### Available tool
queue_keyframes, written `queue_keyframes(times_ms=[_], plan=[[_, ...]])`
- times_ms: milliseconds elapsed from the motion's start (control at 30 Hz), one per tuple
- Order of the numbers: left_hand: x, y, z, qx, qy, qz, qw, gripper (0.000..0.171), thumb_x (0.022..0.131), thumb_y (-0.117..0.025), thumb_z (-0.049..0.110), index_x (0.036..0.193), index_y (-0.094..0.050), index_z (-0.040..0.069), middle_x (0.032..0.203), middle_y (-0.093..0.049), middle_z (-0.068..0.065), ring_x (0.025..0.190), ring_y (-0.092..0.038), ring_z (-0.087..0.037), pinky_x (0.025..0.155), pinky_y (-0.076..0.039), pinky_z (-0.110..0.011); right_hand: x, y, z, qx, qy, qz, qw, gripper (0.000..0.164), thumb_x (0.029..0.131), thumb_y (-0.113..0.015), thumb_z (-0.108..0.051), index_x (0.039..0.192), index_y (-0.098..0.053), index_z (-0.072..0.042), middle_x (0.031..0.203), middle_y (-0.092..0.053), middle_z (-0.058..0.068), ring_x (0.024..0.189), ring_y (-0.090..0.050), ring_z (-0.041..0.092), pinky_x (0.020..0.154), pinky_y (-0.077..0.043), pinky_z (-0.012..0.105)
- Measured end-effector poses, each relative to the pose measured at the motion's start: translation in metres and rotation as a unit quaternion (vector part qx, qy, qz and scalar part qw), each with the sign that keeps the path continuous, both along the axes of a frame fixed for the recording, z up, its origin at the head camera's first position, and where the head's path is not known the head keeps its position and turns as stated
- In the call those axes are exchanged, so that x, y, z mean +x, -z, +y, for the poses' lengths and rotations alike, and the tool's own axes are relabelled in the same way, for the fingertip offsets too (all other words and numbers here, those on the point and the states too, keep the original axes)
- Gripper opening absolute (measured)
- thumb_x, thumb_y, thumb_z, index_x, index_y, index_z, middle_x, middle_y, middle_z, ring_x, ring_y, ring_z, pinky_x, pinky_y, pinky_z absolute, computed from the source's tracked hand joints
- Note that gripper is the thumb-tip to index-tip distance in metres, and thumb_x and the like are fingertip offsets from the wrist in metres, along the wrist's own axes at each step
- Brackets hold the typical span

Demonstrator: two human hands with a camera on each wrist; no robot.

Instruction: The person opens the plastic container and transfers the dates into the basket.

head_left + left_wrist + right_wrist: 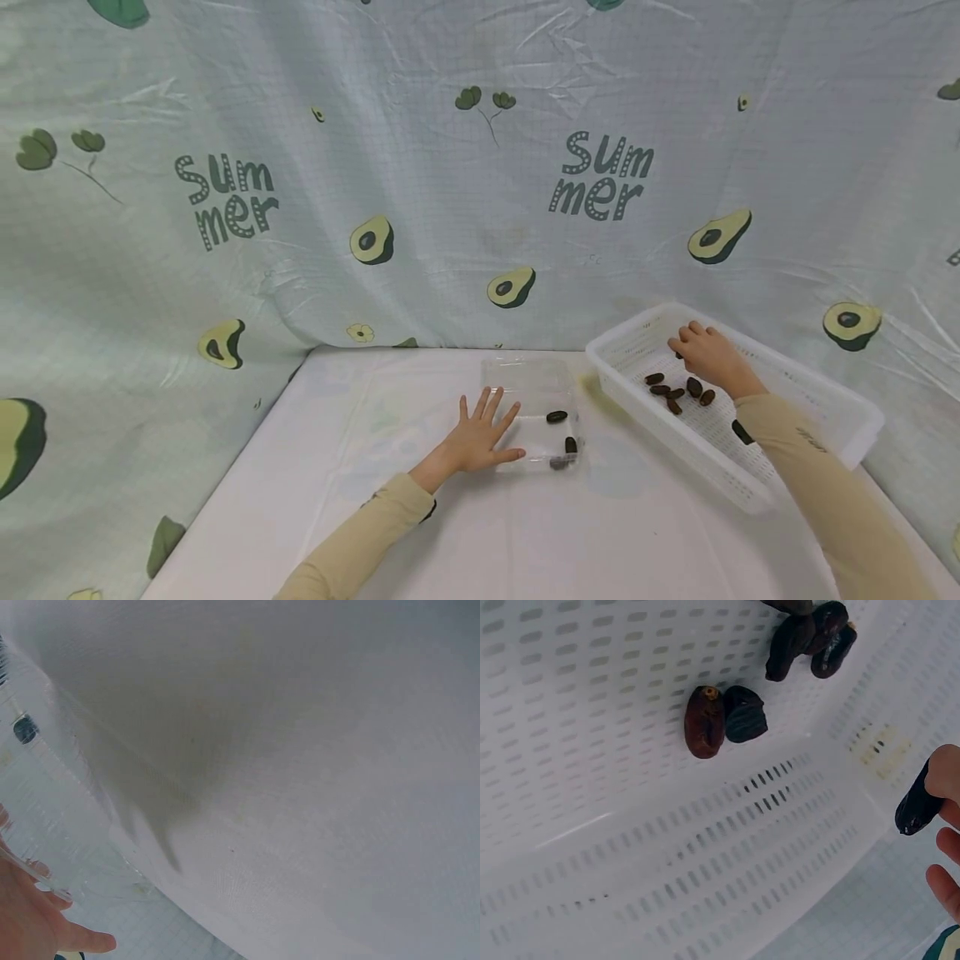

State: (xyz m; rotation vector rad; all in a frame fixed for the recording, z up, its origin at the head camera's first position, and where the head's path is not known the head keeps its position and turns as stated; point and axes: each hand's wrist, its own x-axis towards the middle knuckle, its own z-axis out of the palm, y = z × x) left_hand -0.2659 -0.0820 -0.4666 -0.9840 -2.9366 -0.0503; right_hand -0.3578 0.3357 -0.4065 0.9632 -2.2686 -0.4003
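Observation:
My right hand [708, 360] is over the far part of a white perforated plastic basket [675, 429], pinching a dark date [919, 802] between thumb and fingers. Several brown dates [693, 387] lie on the basket floor below it. With fingers spread, my left hand [475, 437] is at the left side of a clear plastic box [536, 442]. The left wrist view shows the fingers against the box's transparent wall [75, 817]. Inside the box lie dark dates [557, 417], one near the middle and another by the front right corner.
A clear lid-like panel [525, 372] stands at the back of the box. The basket sits at an angle on the right of the white-covered table [300, 467]. Behind both hangs a pale curtain [435, 167] printed with avocados, close to the table's back edge.

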Motion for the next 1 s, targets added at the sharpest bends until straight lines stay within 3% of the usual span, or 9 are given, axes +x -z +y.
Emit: queue_keyframes(times_ms=[267,667,1000], plan=[[0.001,-0.001,0.002,0.001,-0.002,-0.002,1.0,0.076,0.088,-0.035,0.061,0.146,-0.014,0.016,0.15,-0.007,-0.023,0.137,-0.006,-0.042,0.098,-0.012,-0.068,-0.006,0.015,0.003,0.02,0.057,-0.049,0.997,0.028,0.065,-0.074,0.0,0.086,-0.055,-0.005,0.077,-0.05,0.01,0.074,-0.047,0.026,0.057,-0.042,0.037],[0.0,-0.001,0.0,-0.002,-0.003,-0.004,1.0,0.075,0.089,-0.036,0.059,0.146,-0.015,0.015,0.15,-0.008,-0.023,0.137,-0.006,-0.042,0.098,-0.011,-0.068,-0.008,0.029,0.006,0.025,0.081,-0.076,0.994,0.024,0.07,-0.071,0.001,0.088,-0.056,-0.005,0.081,-0.052,0.012,0.078,-0.048,0.028,0.06,-0.044,0.038],[0.001,-0.002,0.0,-0.004,-0.001,0.0,1.0,0.076,0.088,-0.036,0.06,0.146,-0.017,0.014,0.149,-0.009,-0.023,0.137,-0.007,-0.043,0.098,-0.011,-0.069,-0.004,0.029,0.005,0.01,0.093,-0.107,0.99,0.02,0.073,-0.066,0.005,0.088,-0.056,-0.004,0.083,-0.054,0.013,0.08,-0.05,0.031,0.064,-0.045,0.043]])
